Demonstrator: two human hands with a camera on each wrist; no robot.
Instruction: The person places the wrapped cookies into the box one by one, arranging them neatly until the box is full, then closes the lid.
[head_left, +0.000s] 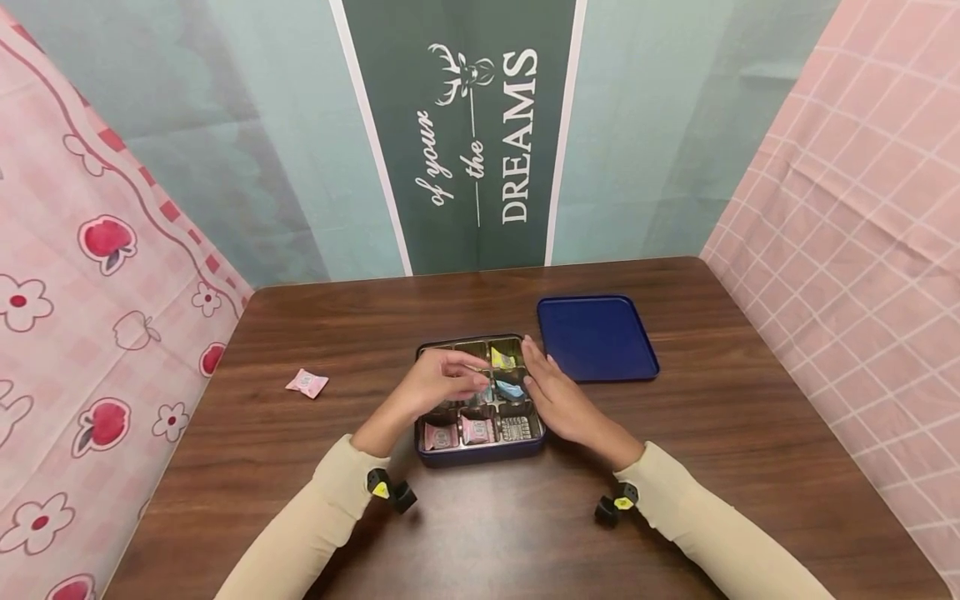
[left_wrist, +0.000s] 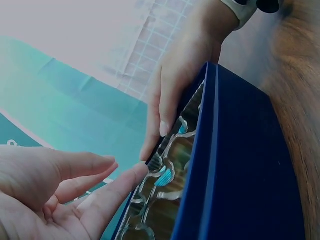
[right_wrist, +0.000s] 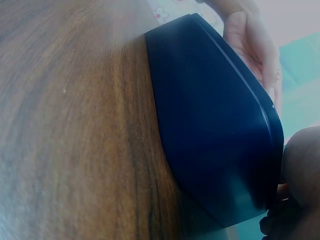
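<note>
Candy in a pink twisted wrapper (head_left: 307,383) lies alone on the brown wood-grain tabletop (head_left: 480,533), well left of everything else. Next comes the left arm in its cream sleeve (head_left: 330,492), reaching forward and inward, a small black camera (head_left: 392,490) strapped at the wrist. The left hand (head_left: 447,379) hovers over the tin, palm turned inward, with thumb and fingers apart (the left wrist view shows the gap between them). Beneath it sits the navy-blue rectangular tin (head_left: 480,455) with its silvery compartmented insert. Two pink-wrapped candies (head_left: 477,429) occupy the near-left and near-middle compartments; to the right, a blue-wrapped candy (head_left: 510,390) lies in the middle row and a yellow-wrapped candy (head_left: 502,358) in the far row. The right hand (head_left: 557,398) rests along the tin's right side, fingers straight and angled forward, its forearm slanting in from the lower right. Beyond it lies the flat navy-blue square lid (head_left: 597,337).
</note>
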